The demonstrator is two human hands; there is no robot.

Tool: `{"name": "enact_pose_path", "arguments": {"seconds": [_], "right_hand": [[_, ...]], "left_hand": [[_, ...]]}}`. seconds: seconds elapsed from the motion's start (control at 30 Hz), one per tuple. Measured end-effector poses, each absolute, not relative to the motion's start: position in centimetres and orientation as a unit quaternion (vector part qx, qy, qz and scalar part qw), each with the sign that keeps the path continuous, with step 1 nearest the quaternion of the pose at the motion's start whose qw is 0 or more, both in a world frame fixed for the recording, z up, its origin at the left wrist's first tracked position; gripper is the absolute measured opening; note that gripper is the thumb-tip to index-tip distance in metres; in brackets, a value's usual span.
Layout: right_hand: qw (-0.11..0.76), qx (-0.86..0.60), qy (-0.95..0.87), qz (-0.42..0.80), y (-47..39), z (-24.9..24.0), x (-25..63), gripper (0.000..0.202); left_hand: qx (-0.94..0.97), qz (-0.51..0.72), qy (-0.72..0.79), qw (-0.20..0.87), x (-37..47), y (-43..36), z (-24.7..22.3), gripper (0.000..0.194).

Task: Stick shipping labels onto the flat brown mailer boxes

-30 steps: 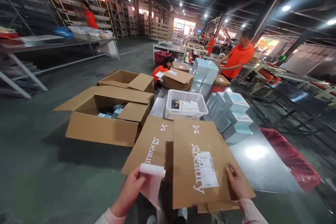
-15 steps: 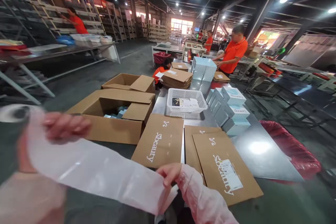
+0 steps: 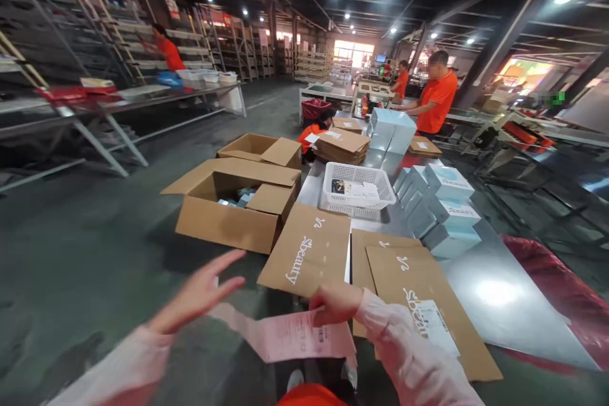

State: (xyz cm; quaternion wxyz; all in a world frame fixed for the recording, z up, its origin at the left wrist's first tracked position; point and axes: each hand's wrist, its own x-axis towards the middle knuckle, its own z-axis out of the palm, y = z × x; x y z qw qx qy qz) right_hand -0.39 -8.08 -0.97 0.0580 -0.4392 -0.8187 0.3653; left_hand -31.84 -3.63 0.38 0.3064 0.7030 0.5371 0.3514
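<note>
My right hand is closed on a strip of printed shipping labels, pinching it near its right end. The strip hangs in front of my body and curls toward the lower left. Above its far left end, my left hand is spread, thumb apart from the fingers, with nothing gripped. Beyond my right hand, flat brown cartons printed "Sbeauty" lie at the near end of the metal table. One of them, under my right sleeve, carries a white label.
A white plastic basket holding papers stands mid-table. Light blue boxes are stacked at its right. Two open cartons sit left of the table, and a red-lined bin stands right. Several people in orange shirts are around.
My left hand has let go of the strip and moved right and down, now spread. The strip, stretched between both hands before, hangs from my right hand. The view has turned left.
</note>
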Motion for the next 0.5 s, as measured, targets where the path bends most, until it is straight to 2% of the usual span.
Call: {"name": "enact_pose_path", "arguments": {"seconds": [0.1,0.17,0.27,0.5], "right_hand": [[0.027,-0.392,-0.856,0.335,-6.9,1.2,-1.1,0.010],[0.043,-0.382,-0.862,0.330,-6.0,2.1,-0.3,0.019],[0.035,-0.402,-0.848,0.344,-5.2,2.4,1.8,0.036],[-0.016,-0.459,-0.801,0.385,-6.7,1.8,4.4,0.052]], "left_hand": [[0.725,0.245,0.352,0.540,-25.1,-5.2,-1.1,0.055],[0.690,0.193,0.300,0.630,-22.6,-4.9,-1.7,0.053],[0.657,0.181,0.305,0.665,-22.2,-3.6,-2.7,0.064],[0.638,0.151,0.295,0.695,-23.3,-3.0,-4.7,0.044]]}}
